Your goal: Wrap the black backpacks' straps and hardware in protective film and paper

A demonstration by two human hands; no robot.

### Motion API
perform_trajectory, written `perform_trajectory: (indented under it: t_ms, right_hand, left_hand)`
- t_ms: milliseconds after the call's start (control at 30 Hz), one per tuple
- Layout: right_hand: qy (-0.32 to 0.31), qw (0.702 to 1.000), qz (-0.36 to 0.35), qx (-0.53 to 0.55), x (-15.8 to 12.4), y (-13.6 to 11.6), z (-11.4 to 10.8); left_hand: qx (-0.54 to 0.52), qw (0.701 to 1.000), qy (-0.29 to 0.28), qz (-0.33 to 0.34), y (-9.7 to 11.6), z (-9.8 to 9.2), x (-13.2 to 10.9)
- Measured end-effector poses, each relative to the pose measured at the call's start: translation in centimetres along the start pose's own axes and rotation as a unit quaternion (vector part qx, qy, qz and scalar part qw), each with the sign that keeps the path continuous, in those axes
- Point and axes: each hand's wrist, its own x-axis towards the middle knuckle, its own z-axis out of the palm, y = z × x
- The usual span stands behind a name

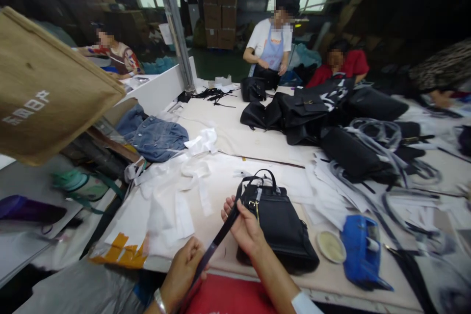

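beside the small black nylon backpack (283,230), right hand (245,228) and left hand (182,270) pinch its flat black strap (221,236), best held taut, untwisted.

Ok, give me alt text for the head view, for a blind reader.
The left hand and right hand grip a black strap that runs to a small black bag on a cluttered work table. White fabric strips lie to its left, a blue object to its right; other people work at the far side.
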Motion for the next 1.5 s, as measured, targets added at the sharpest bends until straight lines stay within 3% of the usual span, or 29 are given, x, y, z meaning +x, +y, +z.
perform_trajectory:
  t_ms: [100,233,333,467,533,633,733,900,1033,1133,1233,1367,1500]
  right_hand:
    - [-0.009,0.999,-0.043,-0.013,-0.5,1.4,0.2]
    - [-0.030,0.995,-0.019,-0.090,-2.1,4.0,0.3]
    - [-0.023,0.995,0.000,-0.096,-1.9,2.9,0.2]
    - [0.057,0.997,-0.060,-0.009,-0.2,1.1,-0.3]
    - [0.077,0.993,-0.090,-0.019,0.1,1.8,-0.6]
    - [0.072,0.994,-0.061,-0.062,-0.2,3.5,-1.1]
    - [0.076,0.995,-0.032,-0.055,-0.2,3.0,-1.7]
    - [0.118,0.990,-0.078,-0.027,1.0,1.2,-2.8]
    - [0.103,0.993,-0.025,-0.057,0.5,1.7,-4.0]
    - [0.085,0.994,0.016,-0.061,0.3,-0.3,-5.0]
    - [0.084,0.995,0.010,-0.053,1.0,-2.7,-5.4]
    - [0.094,0.994,-0.003,-0.050,1.0,-2.6,-5.8]
    - [0.072,0.995,0.045,-0.047,0.3,-3.8,-7.4]
  left_hand:
    - [0.022,1.000,0.001,-0.019,-0.5,-0.9,0.9]
    - [0.007,0.999,-0.031,-0.043,0.6,-0.7,2.0]
    - [-0.008,0.997,-0.047,-0.060,1.4,-0.2,2.3]
    - [-0.004,0.996,-0.065,-0.066,1.5,-0.2,2.9]
    - [-0.002,0.996,-0.069,-0.064,1.9,-0.1,3.5]
    - [0.004,0.996,-0.085,-0.041,2.8,0.5,4.7]
    - [0.014,0.994,-0.105,-0.035,3.3,1.2,5.5]
    - [0.009,0.996,-0.075,-0.049,3.5,2.8,6.3]
    - [-0.019,0.998,-0.062,-0.024,4.1,5.0,7.0]
    - [-0.008,0.998,-0.044,-0.038,4.2,6.6,7.1]
    - [0.000,0.998,-0.011,-0.057,4.3,7.7,7.2]
    - [0.005,0.999,0.016,-0.031,4.8,9.5,8.0]
    - [0.041,0.998,0.026,-0.027,4.4,11.2,8.4]
